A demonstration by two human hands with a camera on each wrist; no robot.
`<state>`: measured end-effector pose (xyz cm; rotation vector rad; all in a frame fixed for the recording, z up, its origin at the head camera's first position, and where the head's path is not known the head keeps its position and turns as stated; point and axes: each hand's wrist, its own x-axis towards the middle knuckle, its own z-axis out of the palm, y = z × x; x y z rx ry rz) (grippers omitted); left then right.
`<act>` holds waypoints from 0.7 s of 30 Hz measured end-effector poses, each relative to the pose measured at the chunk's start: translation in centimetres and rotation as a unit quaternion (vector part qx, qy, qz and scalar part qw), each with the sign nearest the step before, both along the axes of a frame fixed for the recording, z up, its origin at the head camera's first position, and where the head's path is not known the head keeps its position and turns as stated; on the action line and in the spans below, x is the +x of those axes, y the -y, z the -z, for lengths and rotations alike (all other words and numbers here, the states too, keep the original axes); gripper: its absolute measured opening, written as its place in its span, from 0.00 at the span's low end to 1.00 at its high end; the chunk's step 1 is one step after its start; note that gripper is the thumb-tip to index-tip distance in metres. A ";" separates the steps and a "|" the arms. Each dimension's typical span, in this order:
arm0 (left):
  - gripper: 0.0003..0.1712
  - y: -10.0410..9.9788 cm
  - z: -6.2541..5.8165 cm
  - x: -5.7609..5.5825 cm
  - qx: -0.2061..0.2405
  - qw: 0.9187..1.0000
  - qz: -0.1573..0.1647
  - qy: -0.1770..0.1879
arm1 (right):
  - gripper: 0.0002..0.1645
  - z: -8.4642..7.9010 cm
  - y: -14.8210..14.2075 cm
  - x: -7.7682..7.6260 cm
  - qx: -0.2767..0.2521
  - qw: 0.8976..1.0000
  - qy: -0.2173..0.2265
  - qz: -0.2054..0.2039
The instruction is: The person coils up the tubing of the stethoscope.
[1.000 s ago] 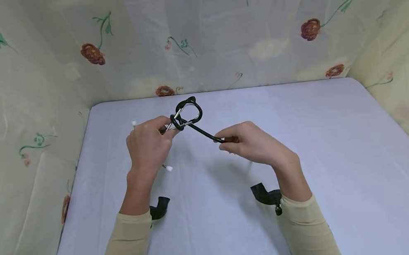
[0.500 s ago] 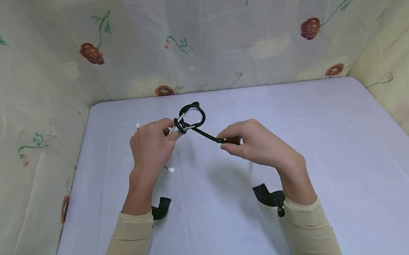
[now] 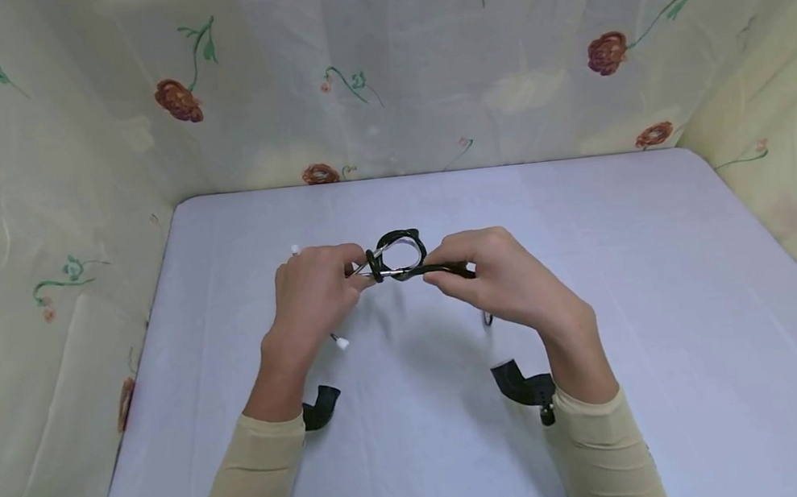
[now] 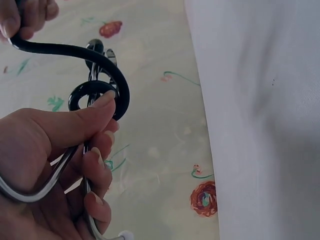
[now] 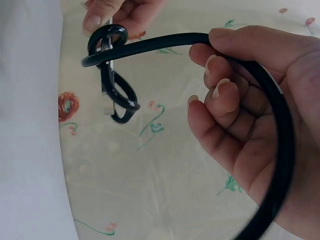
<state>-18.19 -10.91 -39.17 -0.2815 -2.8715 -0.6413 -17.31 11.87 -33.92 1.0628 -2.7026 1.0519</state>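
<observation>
A stethoscope with black tubing [image 5: 145, 46] and metal ear tubes [image 4: 27, 198] is held up over the table between both hands. My left hand [image 3: 312, 294] grips the ear tubes, its thumb pressing near a loop of tubing wound round them. White ear tips [image 3: 342, 342] stick out on either side of that hand. My right hand [image 3: 496, 271] pinches the tubing between thumb and fingers, close to the right of the loop. From there the tubing runs down past the right palm. Under the right hand, a small dark ring-shaped edge [image 3: 488, 318] shows, the rest hidden.
A white-covered table [image 3: 420, 457] lies below the hands. Pale cloth with printed flowers [image 3: 409, 69] hangs behind and at both sides. Black wrist mounts [image 3: 522, 385] jut inward from the cuffs of both beige sleeves [image 3: 248, 483].
My left hand has moved right and slightly nearer, bringing the loop close to my right hand. The span of tubing between them has shortened. The right hand has barely moved.
</observation>
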 end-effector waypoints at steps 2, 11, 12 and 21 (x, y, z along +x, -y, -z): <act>0.06 -0.2 -0.1 0.1 -0.004 1.000 0.015 0.013 | 0.04 -0.1 0.0 0.0 -0.004 1.000 -0.002 -0.006; 0.07 -1.0 -0.8 0.9 -0.023 0.995 0.085 0.041 | 0.03 -0.4 -0.5 -0.2 -0.036 0.999 -0.007 -0.007; 0.07 -1.0 -0.9 1.0 -0.024 0.995 0.091 0.043 | 0.03 -0.4 -0.5 -0.2 -0.038 0.999 -0.012 -0.004; 0.08 -0.9 -1.4 1.3 -0.004 0.982 0.168 0.086 | 0.02 -2.3 0.1 1.1 -0.061 0.998 -0.008 0.009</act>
